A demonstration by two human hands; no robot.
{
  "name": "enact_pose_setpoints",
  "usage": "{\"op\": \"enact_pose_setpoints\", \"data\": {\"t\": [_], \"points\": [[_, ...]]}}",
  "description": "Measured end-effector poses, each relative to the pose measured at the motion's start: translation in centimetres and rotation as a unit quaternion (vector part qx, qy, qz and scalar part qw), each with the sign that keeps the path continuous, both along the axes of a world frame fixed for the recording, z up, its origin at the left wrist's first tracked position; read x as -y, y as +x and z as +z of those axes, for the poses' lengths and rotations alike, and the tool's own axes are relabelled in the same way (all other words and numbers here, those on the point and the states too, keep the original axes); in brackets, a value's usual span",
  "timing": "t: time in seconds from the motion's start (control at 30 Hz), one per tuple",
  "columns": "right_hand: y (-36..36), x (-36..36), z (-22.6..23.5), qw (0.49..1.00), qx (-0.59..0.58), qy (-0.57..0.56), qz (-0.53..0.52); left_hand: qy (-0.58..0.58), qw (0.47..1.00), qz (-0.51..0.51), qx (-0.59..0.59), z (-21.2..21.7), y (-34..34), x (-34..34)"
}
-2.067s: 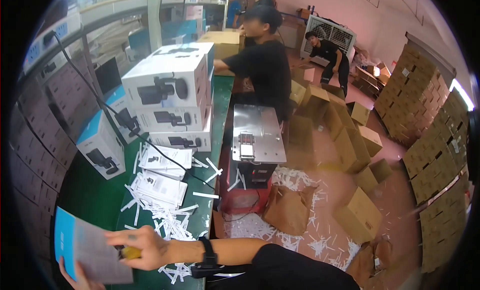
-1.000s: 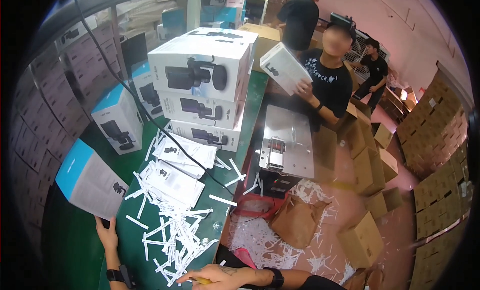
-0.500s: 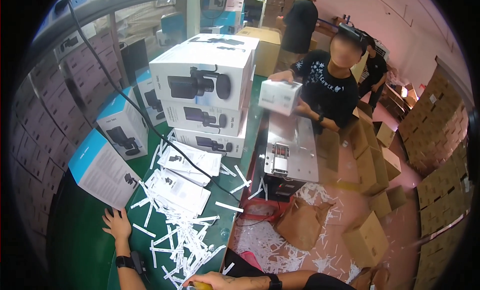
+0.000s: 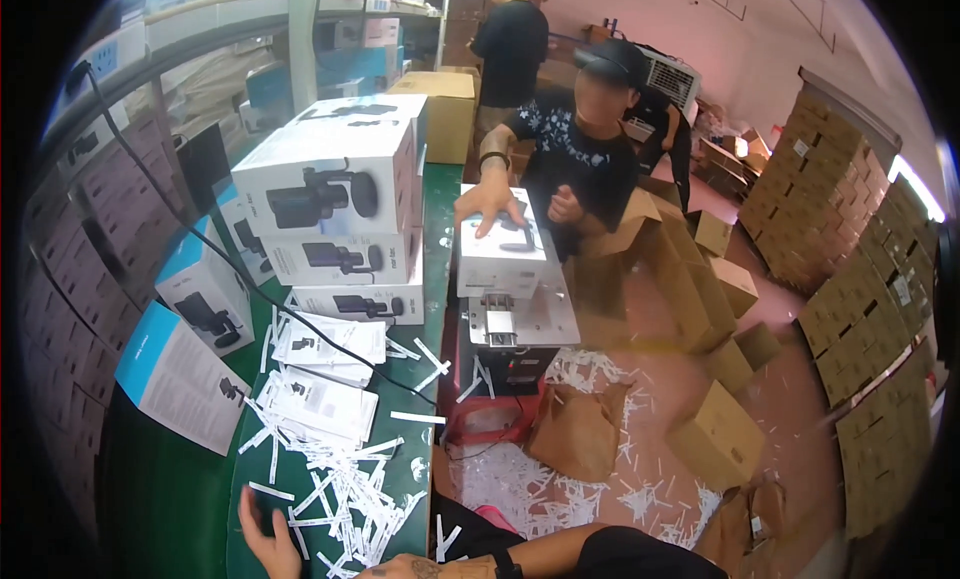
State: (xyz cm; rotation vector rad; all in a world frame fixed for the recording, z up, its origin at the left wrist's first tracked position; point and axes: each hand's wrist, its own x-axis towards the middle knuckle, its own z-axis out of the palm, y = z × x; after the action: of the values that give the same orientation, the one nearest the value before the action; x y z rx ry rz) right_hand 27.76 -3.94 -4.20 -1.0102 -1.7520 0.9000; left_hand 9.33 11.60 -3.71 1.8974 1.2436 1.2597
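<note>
My left hand [image 4: 268, 541] is over the near green table [image 4: 225, 484], its fingers apart and nothing in them. It is beside a heap of loose white printed paper strips [image 4: 350, 504]. My right hand [image 4: 392, 569] lies at the lower edge near that heap; its fingers are cut off by the picture's edge. Beyond the strips are stacks of white leaflets [image 4: 322, 404]. An opened-out looking white and blue box [image 4: 185, 379] with a microphone picture stands tilted to the left of them.
Stacked white microphone boxes [image 4: 325, 189] stand farther back on the table, with a black cable [image 4: 190, 224] hanging across. A co-worker's hand [image 4: 488, 205] presses a white box [image 4: 500, 264] onto a metal-topped machine [image 4: 535, 319]. Cartons [image 4: 718, 434] and paper scraps lie on the floor.
My left hand has drawn back from the tilted box toward me. My right hand has sunk to the lower edge; a yellow thing in it no longer shows. The co-worker's box now sits on the machine.
</note>
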Motion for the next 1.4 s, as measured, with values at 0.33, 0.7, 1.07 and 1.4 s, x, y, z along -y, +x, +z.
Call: {"op": "enact_pose_setpoints", "data": {"t": [0.33, 0.7, 1.07, 1.4], "points": [[-1.9, 0.5, -1.1, 0.999, -0.048, -0.005, -0.021, -0.252, 0.951, -0.023, 0.178, 0.2, -4.4, 20.8], [-8.2, 2.5, 3.1, 0.980, -0.080, -0.051, -0.172, -0.276, 0.891, -0.134, 0.333, -0.4, -4.0, 23.8], [-11.0, 3.7, 3.4, 0.971, -0.157, -0.074, -0.162, -0.263, 0.865, -0.129, 0.407, 2.2, -3.2, 23.1], [-12.5, 2.6, 0.7, 0.982, -0.047, -0.176, -0.041, -0.250, 0.909, 0.045, 0.330, 0.1, -4.9, 22.5]]}}
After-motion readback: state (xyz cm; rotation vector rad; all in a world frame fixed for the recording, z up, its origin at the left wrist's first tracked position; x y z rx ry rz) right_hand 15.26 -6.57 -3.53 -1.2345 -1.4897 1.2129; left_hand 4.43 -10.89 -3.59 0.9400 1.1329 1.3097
